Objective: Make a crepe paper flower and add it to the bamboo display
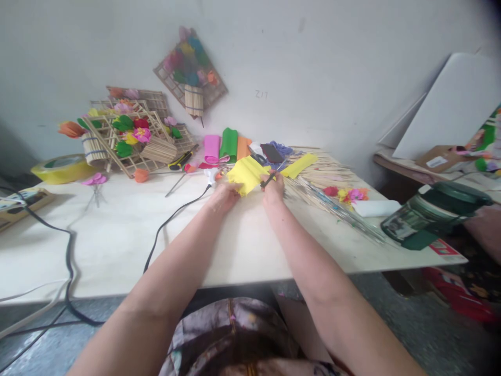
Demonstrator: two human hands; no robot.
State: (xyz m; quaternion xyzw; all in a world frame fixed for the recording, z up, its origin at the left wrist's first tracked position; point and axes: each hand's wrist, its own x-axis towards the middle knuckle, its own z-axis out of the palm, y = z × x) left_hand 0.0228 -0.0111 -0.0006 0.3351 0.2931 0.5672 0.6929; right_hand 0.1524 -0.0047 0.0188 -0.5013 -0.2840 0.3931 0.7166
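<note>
A sheet of yellow crepe paper (pixel 247 175) is spread just above the table in front of me. My left hand (pixel 227 194) is closed on its lower left edge. My right hand (pixel 274 187), at the sheet's right side, grips scissors (pixel 269 180) with dark handles; their blades point up and to the right, away from the sheet. Whether the right fingers also pinch the paper I cannot tell. Beyond the right hand lies a folded yellow strip (pixel 300 166). Pink (pixel 212 148), green (pixel 229 145) and orange (pixel 243 148) crepe paper rolls lie behind the sheet.
Thin sticks (pixel 329 172) cover the table's right part, near paper flowers (pixel 350 195) and a green bottle (pixel 432 214). Flower lattices (pixel 133 130), yellow tape (pixel 62 168) and a utility knife (pixel 183 158) lie left. A black cord (pixel 172 214) crosses the white table (pixel 117 235).
</note>
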